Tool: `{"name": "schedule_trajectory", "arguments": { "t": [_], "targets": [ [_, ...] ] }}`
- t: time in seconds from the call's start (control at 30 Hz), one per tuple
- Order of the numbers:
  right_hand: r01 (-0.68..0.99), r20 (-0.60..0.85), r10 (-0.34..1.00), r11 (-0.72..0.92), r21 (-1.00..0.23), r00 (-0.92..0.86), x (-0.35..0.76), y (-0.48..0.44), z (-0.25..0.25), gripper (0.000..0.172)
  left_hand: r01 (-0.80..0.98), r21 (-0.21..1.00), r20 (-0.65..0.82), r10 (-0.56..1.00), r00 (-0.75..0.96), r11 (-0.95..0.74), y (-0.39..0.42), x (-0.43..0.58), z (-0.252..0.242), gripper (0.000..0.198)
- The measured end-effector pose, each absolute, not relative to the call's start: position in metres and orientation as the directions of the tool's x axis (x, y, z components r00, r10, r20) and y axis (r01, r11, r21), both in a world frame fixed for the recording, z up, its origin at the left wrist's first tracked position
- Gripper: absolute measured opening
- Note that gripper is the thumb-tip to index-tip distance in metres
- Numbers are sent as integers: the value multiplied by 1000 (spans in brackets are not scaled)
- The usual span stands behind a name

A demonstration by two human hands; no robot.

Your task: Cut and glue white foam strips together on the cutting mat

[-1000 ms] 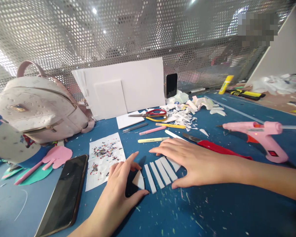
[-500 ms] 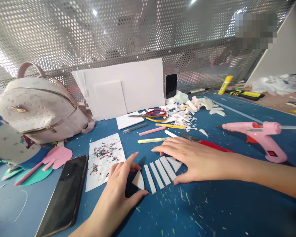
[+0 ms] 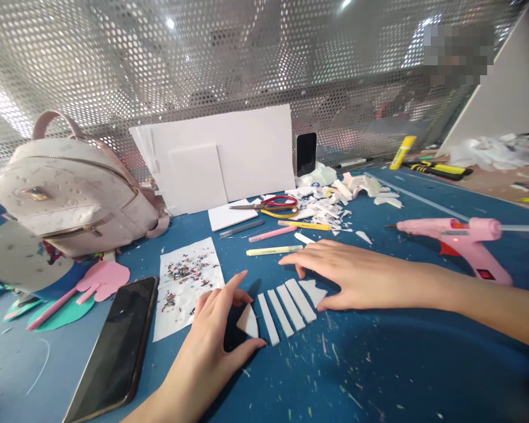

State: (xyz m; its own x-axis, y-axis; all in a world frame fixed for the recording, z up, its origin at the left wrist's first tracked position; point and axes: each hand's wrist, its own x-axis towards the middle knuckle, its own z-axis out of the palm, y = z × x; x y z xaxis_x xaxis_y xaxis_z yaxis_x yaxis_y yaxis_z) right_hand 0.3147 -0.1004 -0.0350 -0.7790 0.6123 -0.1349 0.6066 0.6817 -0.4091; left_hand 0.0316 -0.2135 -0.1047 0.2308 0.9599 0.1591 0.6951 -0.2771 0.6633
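Several white foam strips (image 3: 290, 306) lie side by side on the blue tabletop between my hands. At their left end is a white fan-shaped foam piece (image 3: 248, 322). My left hand (image 3: 214, 338) curves around that piece with thumb and fingers apart, its palm side toward the strips. At the right end sits a white foam piece with a jagged edge (image 3: 312, 292). My right hand (image 3: 341, 273) is held over the table just beyond it, fingers spread, thumb tip at the jagged piece's edge. Neither hand grips anything that I can see.
Left are a phone (image 3: 114, 346), a speckled paper sheet (image 3: 163, 320) and a backpack (image 3: 74, 188). Behind lie markers (image 3: 273, 234), scissors (image 3: 275, 205), foam scraps (image 3: 324, 205) and a white board (image 3: 260, 153). A pink glue gun (image 3: 462, 229) lies to the right.
My right hand has shifted slightly right and away from the strips, uncovering more of the jagged foam piece. The red object behind it is now hidden. My left hand stays put.
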Motion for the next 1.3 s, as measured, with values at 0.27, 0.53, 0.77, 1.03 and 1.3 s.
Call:
{"name": "schedule_trajectory", "arguments": {
  "t": [0.27,0.53,0.77,1.03,1.3],
  "targets": [
    [452,-104,659,383,-806,-745,291,-128,-31,30,647,667,324,926,193,-368,-216,30,-105,79],
    [339,-265,520,52,-939,-812,280,-130,-52,27,639,628,456,875,161,-444,-218,33,-101,76],
    [417,-208,644,189,-889,-736,308,-125,-51,20,687,608,398,901,172,-399,-219,31,-101,82],
    [440,-150,733,220,-870,-663,337,-112,-66,26,741,559,365,913,184,-373,-216,32,-101,87],
    [475,-139,757,244,-845,-638,349,-103,-67,32,773,551,278,943,183,-313,-213,34,-99,87]
  ]
}}
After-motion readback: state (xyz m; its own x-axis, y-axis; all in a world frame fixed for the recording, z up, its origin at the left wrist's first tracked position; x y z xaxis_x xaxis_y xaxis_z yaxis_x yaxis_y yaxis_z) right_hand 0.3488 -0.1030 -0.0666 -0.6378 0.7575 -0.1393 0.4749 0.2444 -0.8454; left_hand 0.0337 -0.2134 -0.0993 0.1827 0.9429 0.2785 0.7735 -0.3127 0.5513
